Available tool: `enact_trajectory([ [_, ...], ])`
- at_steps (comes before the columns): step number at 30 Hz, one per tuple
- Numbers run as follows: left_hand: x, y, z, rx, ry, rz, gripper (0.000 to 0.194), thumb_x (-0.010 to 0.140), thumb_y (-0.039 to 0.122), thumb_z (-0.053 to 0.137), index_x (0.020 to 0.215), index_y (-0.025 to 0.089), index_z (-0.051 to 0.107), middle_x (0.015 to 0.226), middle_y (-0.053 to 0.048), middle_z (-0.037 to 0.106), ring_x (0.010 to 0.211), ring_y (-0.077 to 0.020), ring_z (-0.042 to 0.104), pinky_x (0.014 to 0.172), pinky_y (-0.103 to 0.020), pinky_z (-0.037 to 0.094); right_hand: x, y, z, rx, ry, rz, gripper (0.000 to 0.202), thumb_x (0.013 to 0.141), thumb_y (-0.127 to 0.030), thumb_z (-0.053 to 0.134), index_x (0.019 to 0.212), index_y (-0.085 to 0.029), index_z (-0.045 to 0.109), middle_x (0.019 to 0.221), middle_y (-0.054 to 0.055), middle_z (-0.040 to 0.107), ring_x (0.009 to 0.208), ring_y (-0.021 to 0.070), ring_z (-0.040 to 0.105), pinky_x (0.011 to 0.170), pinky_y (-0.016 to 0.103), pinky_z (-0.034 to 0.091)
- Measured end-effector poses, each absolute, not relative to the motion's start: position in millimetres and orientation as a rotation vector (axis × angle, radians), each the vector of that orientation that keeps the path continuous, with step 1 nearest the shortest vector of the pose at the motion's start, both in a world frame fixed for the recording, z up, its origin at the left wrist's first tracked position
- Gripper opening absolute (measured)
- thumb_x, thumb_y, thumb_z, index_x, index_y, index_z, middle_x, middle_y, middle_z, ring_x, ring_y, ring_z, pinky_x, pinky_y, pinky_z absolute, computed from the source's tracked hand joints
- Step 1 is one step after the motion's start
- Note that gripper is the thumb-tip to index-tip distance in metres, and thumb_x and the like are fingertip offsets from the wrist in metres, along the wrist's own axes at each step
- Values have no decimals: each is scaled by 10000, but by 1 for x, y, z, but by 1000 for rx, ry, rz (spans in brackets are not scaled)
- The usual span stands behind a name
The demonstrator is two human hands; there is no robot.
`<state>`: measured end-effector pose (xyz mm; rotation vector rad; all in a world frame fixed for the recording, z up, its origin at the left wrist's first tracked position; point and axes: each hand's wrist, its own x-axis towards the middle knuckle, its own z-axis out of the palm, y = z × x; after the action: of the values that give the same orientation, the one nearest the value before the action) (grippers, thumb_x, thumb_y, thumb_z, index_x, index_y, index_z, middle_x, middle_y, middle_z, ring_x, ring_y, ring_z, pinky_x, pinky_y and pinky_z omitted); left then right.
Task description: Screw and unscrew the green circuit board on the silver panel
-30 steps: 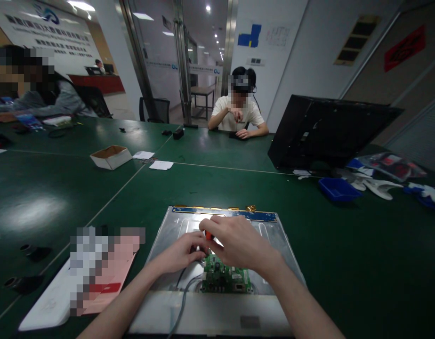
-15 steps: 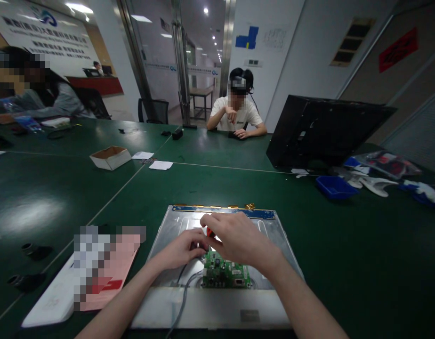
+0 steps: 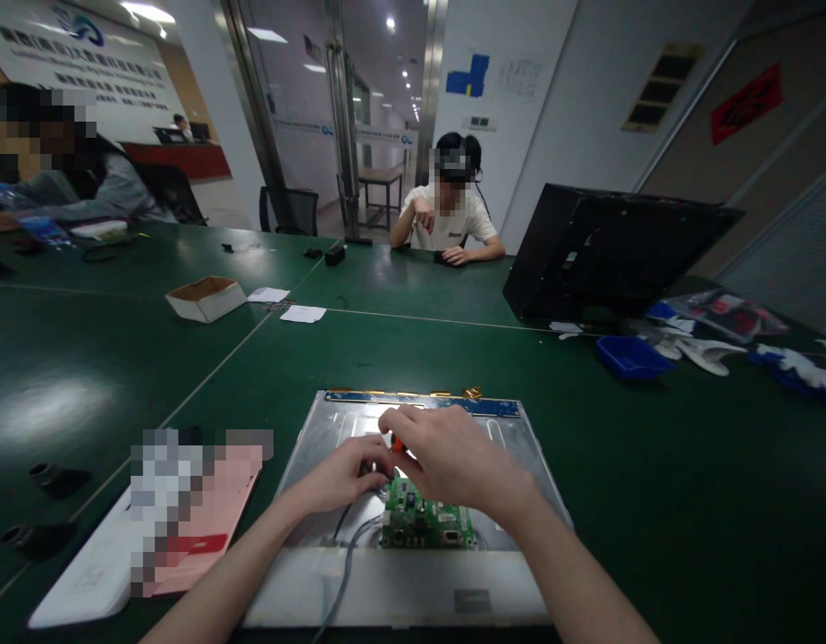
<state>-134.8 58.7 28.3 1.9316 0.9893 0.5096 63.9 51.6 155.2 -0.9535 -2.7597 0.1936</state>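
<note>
From where I stand, the green, rectangular circuit board (image 3: pixel 430 519) lies flat on the large silver metal panel (image 3: pixel 520 461), on the dark green tabletop (image 3: pixel 654 501). Its long axis runs left to right, and it sits on the wearer's side of both hands, its bulk slightly right of the fingertips. The right hand (image 3: pixel 453 452) arches over the board's far edge, fingers clamped on a small red-orange handle (image 3: pixel 398 442); most of it is hidden, so I can't make out its tilt. The left hand (image 3: pixel 346 470) is curled beside it, fingertips bunched by the board's far-left corner, nearer that corner than the right palm; whether they pinch anything, I cannot tell. A grey cable (image 3: pixel 347 572) curves from the board's left side towards the wearer, below the left wrist.
</note>
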Motion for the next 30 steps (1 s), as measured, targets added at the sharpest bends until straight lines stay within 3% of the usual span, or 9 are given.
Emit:
enact_trajectory([
  [4,-134,59,25,1942,1029,509,120,778,120,595,856,161,678,840,-28,648,832,-197,565,731,-282,441,61,52,155,-988,-2750,111,122,928,-304,485,946,-188,519,848,29,645,669,148,547,515,297,216],
  [10,-136,59,22,1953,1052,516,115,781,119,567,837,164,656,897,-27,635,808,-185,563,711,-277,436,65,49,161,-926,-2763,300,200,784,-212,543,976,-180,501,940,55,642,715,171,566,508,295,277],
  [14,-136,58,24,1928,1049,497,112,797,139,570,854,171,661,932,-33,640,833,-190,570,723,-282,445,64,52,160,-953,-2756,264,155,853,-217,508,1004,-184,501,930,53,655,701,164,577,502,296,268],
  [18,-135,59,24,1928,1043,517,135,780,106,568,858,175,655,926,-34,645,864,-199,566,751,-291,435,61,56,155,-1018,-2749,143,132,928,-328,485,951,-202,518,838,26,662,653,155,562,502,306,215],
  [22,-133,59,24,1973,1064,519,80,771,107,572,779,163,629,815,-16,620,814,-191,552,711,-271,414,64,55,156,-968,-2747,239,119,878,-294,537,935,-195,505,859,21,648,685,153,553,517,294,239],
  [26,-134,58,26,1967,1055,520,112,785,103,569,817,168,654,832,-11,624,792,-177,558,692,-257,409,67,55,159,-924,-2760,294,167,800,-197,533,962,-182,497,925,39,634,695,155,543,511,291,237],
  [30,-134,58,27,1963,1032,543,122,780,97,575,824,168,665,829,-11,626,777,-174,562,686,-257,415,65,56,156,-973,-2751,228,116,868,-219,511,979,-189,505,917,31,644,674,140,539,508,291,205],
])
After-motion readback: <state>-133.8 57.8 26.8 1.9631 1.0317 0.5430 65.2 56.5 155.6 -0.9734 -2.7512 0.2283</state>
